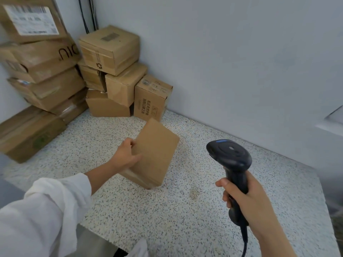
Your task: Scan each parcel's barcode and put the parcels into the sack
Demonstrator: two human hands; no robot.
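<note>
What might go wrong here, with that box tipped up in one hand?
The left hand grips the tilted parcel at one edge only, so it might slip. No label shows on its upper face, so the scanner in the right hand may read nothing until the parcel is turned. The uneven stack of boxes behind could topple if bumped.

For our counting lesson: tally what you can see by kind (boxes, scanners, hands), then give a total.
Cardboard boxes: 11, one held by the left hand
Barcode scanner: 1, in the right hand
Hands: 2
Total: 14
</note>
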